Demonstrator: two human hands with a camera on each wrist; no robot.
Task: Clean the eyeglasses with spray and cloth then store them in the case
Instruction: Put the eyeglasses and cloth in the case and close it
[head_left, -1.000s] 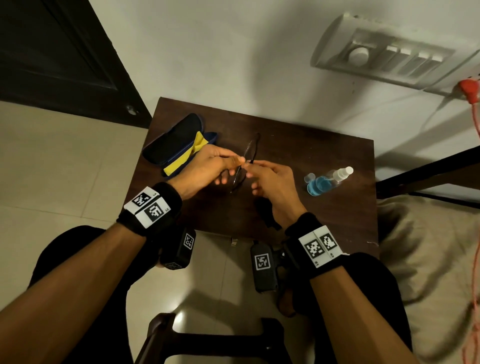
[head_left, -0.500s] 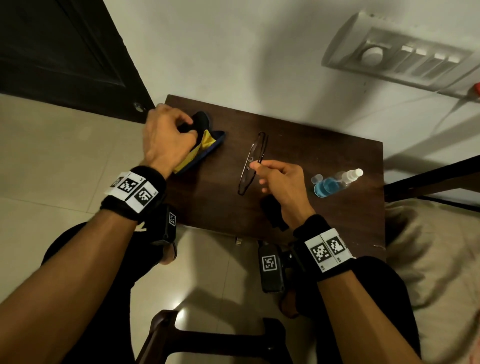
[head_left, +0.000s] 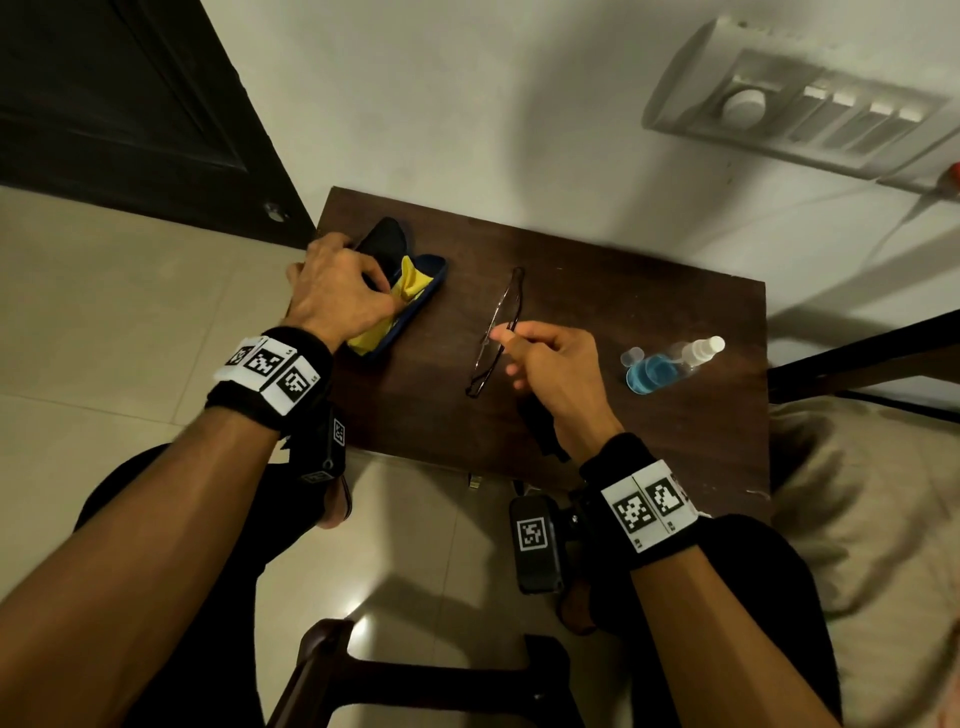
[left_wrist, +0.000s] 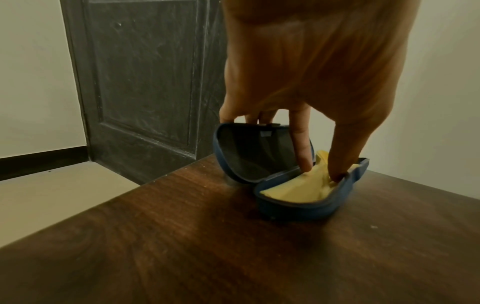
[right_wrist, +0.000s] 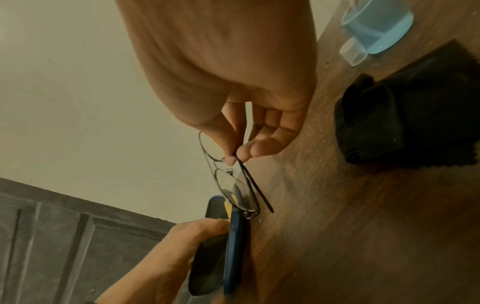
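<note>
A dark blue eyeglass case (head_left: 422, 291) (left_wrist: 259, 156) lies open at the table's left rear, with a yellow cloth (head_left: 410, 283) (left_wrist: 293, 191) in its tray. My left hand (head_left: 374, 280) (left_wrist: 322, 174) grips the case: three fingers curl over the lid's edge, while index and thumb tips touch the yellow cloth. The thin-framed eyeglasses (head_left: 493, 332) (right_wrist: 233, 185) are folded and stand on edge mid-table. My right hand (head_left: 506, 338) (right_wrist: 235, 159) pinches them between thumb and index. A spray bottle (head_left: 670, 361) (right_wrist: 376, 28) of blue liquid lies to the right.
A black cloth (head_left: 540, 428) (right_wrist: 405, 115) lies on the dark wooden table (head_left: 623, 291) under my right wrist. The bottle's clear cap (head_left: 631, 357) sits beside it. A dark door (left_wrist: 145, 82) stands left of the table, and a wall lies right behind it.
My left hand let go of the eyeglasses, moved left to the open case and took hold of it. The right hand kept the glasses mid-table.
</note>
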